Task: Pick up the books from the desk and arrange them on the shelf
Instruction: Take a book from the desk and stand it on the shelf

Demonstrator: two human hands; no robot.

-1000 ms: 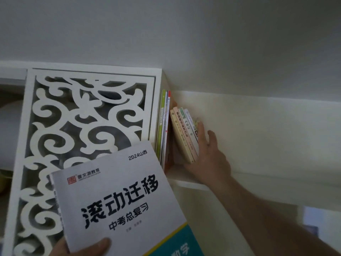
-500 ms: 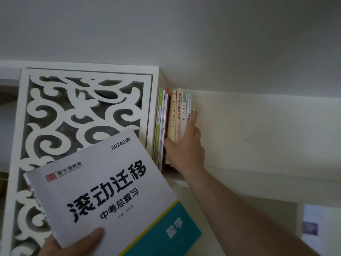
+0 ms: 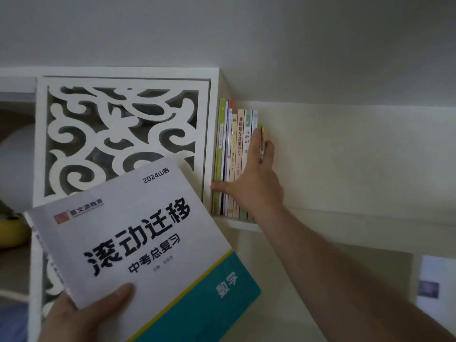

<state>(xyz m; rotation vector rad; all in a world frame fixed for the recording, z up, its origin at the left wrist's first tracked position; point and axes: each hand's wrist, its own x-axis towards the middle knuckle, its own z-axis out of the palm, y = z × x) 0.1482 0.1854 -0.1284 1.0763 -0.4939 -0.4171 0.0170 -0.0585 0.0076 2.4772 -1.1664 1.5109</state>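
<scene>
Several thin books (image 3: pixel 233 156) stand upright at the left end of a high white shelf (image 3: pixel 243 224), against its side panel. My right hand (image 3: pixel 254 178) lies flat over their spines, thumb stretched left across the lower spines and fingers around the rightmost book (image 3: pixel 261 144), a thin one with a green top. My left hand (image 3: pixel 81 314) holds a large grey and teal workbook (image 3: pixel 138 245) by its lower left corner, cover up, below and to the left of the shelf.
A white carved lattice panel (image 3: pixel 123 134) stands directly left of the books. The cream wall and the bare shelf board (image 3: pixel 357 218) stretch to the right. A yellow object (image 3: pixel 12 233) sits in a dim compartment at far left. The ceiling is close above.
The leaning books have been pushed upright against the left panel. My right hand moved from under them to flat across their spines. The workbook dropped slightly to the left.
</scene>
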